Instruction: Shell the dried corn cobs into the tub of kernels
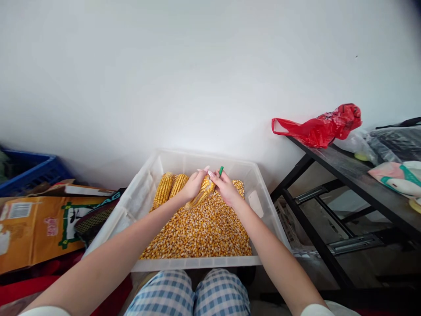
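Note:
My left hand (194, 185) is closed around an ear of corn (208, 184) and tips it over a clear plastic tub (197, 263). In my right hand (226, 188) is a slim tool with a green end (221, 169), which sticks up past the fingers. Its working part is hidden by the hand and the ear. Both hands meet at the ear's upper part, where some kernels look gone. Loose corn kernels (200, 235) cover the tub's floor in a heap. Whole ears of corn (162, 191) lie on the heap's left side, close to my left hand.
On the right stands a black metal-framed table (348, 171) with a red plastic bag (324, 125) on it. A cardboard box (42, 228) and a blue crate (36, 171) are at the left. Behind the tub rises a white wall (197, 79).

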Motion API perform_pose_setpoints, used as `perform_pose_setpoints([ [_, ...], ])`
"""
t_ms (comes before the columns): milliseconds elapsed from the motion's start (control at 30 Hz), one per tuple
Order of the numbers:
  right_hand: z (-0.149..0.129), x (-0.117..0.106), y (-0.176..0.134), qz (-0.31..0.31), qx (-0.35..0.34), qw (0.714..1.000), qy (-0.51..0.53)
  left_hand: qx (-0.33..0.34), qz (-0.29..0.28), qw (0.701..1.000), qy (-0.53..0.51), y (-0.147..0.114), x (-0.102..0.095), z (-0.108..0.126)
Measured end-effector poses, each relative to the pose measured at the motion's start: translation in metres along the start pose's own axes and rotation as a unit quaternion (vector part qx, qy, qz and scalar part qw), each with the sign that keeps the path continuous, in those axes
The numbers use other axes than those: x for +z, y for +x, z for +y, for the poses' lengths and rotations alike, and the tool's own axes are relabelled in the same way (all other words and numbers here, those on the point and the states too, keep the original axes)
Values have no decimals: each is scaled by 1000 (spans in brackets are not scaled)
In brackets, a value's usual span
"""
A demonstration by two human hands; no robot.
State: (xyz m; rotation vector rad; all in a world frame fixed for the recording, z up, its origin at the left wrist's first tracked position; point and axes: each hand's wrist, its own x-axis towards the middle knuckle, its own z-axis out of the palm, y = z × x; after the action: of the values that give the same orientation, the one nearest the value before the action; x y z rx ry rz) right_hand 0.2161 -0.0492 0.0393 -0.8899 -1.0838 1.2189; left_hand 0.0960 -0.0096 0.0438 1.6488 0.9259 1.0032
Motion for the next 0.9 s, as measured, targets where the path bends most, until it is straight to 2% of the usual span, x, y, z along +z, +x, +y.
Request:
perform_pose_setpoints([
  [233,3,2,1,-21,-13,999,-28,45,-7,999,17,3,-1,-10],
  [367,1,3,-2,-50,-53,992,-107,55,-42,998,-2,5,1,-17],
  [433,-1,1,-4,-57,-69,980,-179,48,-63,997,-24,5,2,-20],
  [533,-3,-2,-7,-54,-100,951,-288,35,-65,997,-30,5,3,-26],
  [633,-5,-5,-8,-61,-107,931,-343,30,-66,997,-23,6,4,-30],
  [733,-7,-9,-6,-67,-111,929,-348,21,-73,996,-39,6,4,-29],
  [833,-8,-12,-3,-70,-126,941,-305,3,-91,994,-54,6,3,-24],
  [900,-8,-13,-1,-63,-120,950,-281,15,-81,996,-38,7,1,-21],
])
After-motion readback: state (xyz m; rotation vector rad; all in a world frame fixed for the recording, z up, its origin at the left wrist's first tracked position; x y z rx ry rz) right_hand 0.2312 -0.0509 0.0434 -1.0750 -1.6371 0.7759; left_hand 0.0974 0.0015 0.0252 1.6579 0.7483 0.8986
